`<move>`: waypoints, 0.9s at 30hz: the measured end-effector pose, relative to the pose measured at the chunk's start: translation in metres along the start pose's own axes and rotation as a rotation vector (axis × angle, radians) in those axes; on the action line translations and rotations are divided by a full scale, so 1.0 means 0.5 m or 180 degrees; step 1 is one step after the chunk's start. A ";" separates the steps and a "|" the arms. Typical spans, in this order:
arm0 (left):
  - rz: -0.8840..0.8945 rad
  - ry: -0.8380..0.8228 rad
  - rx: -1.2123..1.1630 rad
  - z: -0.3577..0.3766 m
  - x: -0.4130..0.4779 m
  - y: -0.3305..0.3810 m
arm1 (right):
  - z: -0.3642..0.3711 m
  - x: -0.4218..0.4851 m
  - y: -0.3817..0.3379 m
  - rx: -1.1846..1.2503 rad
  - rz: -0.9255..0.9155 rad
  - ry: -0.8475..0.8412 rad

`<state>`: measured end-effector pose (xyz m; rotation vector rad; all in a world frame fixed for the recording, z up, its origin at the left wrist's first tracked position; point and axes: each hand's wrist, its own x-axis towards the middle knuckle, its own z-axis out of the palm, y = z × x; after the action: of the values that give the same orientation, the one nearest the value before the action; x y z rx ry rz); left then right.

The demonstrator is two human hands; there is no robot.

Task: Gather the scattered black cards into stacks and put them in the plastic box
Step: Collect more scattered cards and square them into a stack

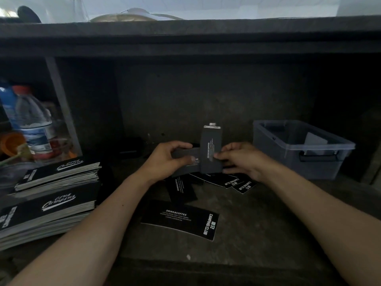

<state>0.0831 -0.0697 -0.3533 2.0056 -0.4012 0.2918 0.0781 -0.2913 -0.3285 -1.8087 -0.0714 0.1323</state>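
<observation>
The left hand (165,162) grips a flat stack (184,153) of cards, fingers curled round it. The right hand (243,159) pinches one card (211,149) on end, across the stack's right end. Loose cards (179,218) lie below both hands. The box (329,145) stands right of the right hand, apart. Two piles (57,174) lie left of the left hand.

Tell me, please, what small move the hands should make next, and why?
Probably the right hand should turn its upright card to lie along the bundle in the left hand, because the two cross now. More loose cards lie on the surface below.
</observation>
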 end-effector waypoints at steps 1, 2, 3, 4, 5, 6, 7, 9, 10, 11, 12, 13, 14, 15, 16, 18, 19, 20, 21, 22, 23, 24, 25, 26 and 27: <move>0.0097 -0.0026 0.0053 0.000 -0.003 -0.001 | 0.011 0.005 0.008 -0.0196 -0.0108 0.0190; 0.0170 -0.0053 0.0045 0.001 -0.006 0.000 | 0.018 0.008 0.012 -0.0408 -0.0247 0.0355; 0.0225 -0.0080 0.0020 0.001 -0.007 0.000 | 0.022 0.013 0.016 -0.0562 -0.0370 0.0474; 0.0272 -0.0096 0.0011 0.002 -0.008 0.000 | 0.024 0.016 0.017 -0.0632 -0.0432 0.0528; 0.0321 -0.0089 0.0041 0.004 -0.007 -0.002 | 0.025 0.016 0.019 -0.0687 -0.0446 0.0529; 0.0393 -0.0060 0.0108 0.006 -0.007 -0.002 | 0.025 0.015 0.018 -0.0804 -0.0431 0.0478; 0.0479 -0.0008 0.0187 0.007 -0.005 -0.004 | 0.024 0.011 0.016 -0.0994 -0.0391 0.0364; 0.0607 0.0107 0.0233 0.007 -0.002 -0.004 | 0.017 -0.003 0.006 -0.1478 -0.0268 -0.0030; 0.0595 0.0159 0.0197 0.006 -0.001 -0.003 | 0.011 -0.014 -0.002 -0.1714 -0.0260 -0.0303; 0.0548 0.0195 0.0151 0.003 -0.001 -0.002 | 0.008 -0.027 -0.012 -0.1918 -0.0316 -0.0623; 0.0477 0.0210 0.0118 -0.001 -0.001 -0.001 | 0.008 -0.042 -0.022 -0.2063 -0.0419 -0.0975; 0.0422 0.0197 0.0109 -0.003 0.000 0.000 | 0.013 -0.056 -0.030 -0.2168 -0.0537 -0.1318; 0.0388 0.0167 0.0118 -0.005 0.000 0.001 | 0.024 -0.071 -0.035 -0.2264 -0.0644 -0.1599; 0.0365 0.0129 0.0121 -0.005 0.001 0.001 | 0.039 -0.084 -0.037 -0.2394 -0.0733 -0.1763; 0.0345 0.0096 0.0114 -0.004 0.001 0.002 | 0.054 -0.094 -0.037 -0.2574 -0.0826 -0.1823; 0.0339 0.0047 0.0116 -0.002 -0.001 0.001 | 0.076 -0.104 -0.040 -0.2925 -0.0961 -0.1815; 0.0381 0.0035 0.0142 -0.001 -0.001 0.000 | 0.078 -0.107 -0.045 -0.3002 -0.0948 -0.1828; 0.0433 0.0027 0.0193 -0.002 -0.001 -0.003 | 0.072 -0.108 -0.051 -0.3021 -0.0885 -0.1871; 0.0487 0.0011 0.0241 -0.004 0.000 -0.005 | 0.062 -0.108 -0.057 -0.3025 -0.0813 -0.1935; 0.0516 0.0003 0.0277 -0.005 0.001 -0.006 | 0.049 -0.108 -0.063 -0.3070 -0.0771 -0.1984; 0.0526 0.0006 0.0289 -0.005 0.001 -0.005 | 0.036 -0.107 -0.066 -0.3134 -0.0759 -0.2018; 0.0528 0.0032 0.0301 -0.005 0.001 -0.005 | 0.026 -0.106 -0.068 -0.3169 -0.0750 -0.2038; 0.0531 0.0057 0.0291 -0.005 0.002 -0.004 | 0.019 -0.105 -0.068 -0.3164 -0.0708 -0.2057; 0.0525 0.0078 0.0277 -0.006 0.003 -0.004 | 0.015 -0.103 -0.067 -0.3155 -0.0623 -0.2076; 0.0521 0.0076 0.0245 -0.006 0.003 -0.005 | 0.015 -0.101 -0.064 -0.3188 -0.0541 -0.2091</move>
<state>0.0853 -0.0660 -0.3533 2.0460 -0.5475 0.4385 0.0276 -0.2825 -0.2963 -2.6576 -0.8864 0.6558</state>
